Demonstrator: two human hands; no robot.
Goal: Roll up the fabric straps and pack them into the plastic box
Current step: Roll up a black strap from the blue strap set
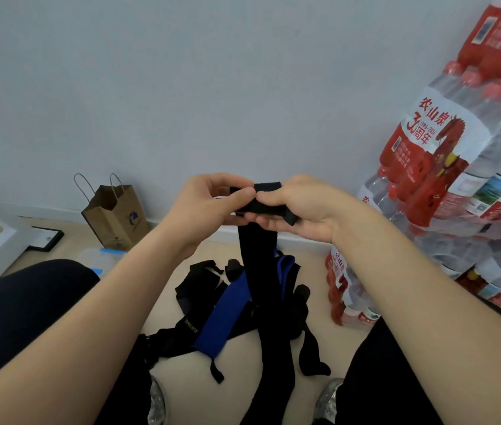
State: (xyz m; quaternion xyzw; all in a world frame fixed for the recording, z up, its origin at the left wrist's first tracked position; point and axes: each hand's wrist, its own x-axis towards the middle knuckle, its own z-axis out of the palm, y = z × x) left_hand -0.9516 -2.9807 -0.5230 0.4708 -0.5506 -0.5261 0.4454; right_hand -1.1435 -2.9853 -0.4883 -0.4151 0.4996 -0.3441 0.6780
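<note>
Over floor (310,271), left hand (209,204), right hand (301,207) pinch black strap (258,256); plastic box (102,256) half-hidden.

Your black strap (258,259) is matt woven cloth, the blue strap (224,314) likewise; the brown bag (117,219) is dull kraft paper, the bottle packs (457,167) glossy plastic film.

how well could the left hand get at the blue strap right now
Probably not yet: the left hand is busy pinching the black strap. The blue strap itself lies mostly uncovered below.
</note>
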